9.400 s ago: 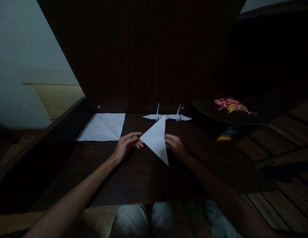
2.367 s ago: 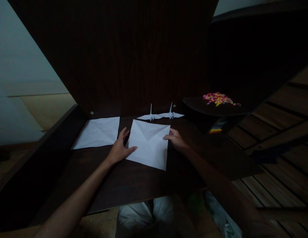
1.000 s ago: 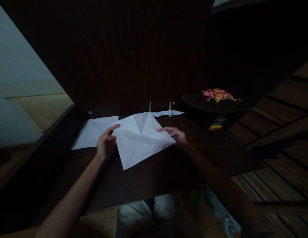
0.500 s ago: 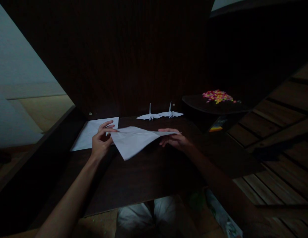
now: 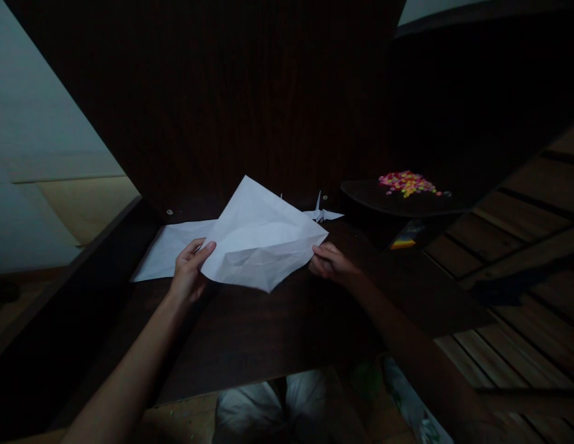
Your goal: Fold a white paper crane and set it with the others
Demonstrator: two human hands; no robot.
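No text or numbers can be read.

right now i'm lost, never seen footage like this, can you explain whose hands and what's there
These are one person's bare hands, not a machine. The single view comes from a camera worn on their head, looking forward and down. The left hand and right hand hold a creased white paper sheet near its side corners. On the dark wooden desk are another white sheet, to the left, and an origami crane at the back. A rounded shelf at right bears a pile of tiny colourful pieces.
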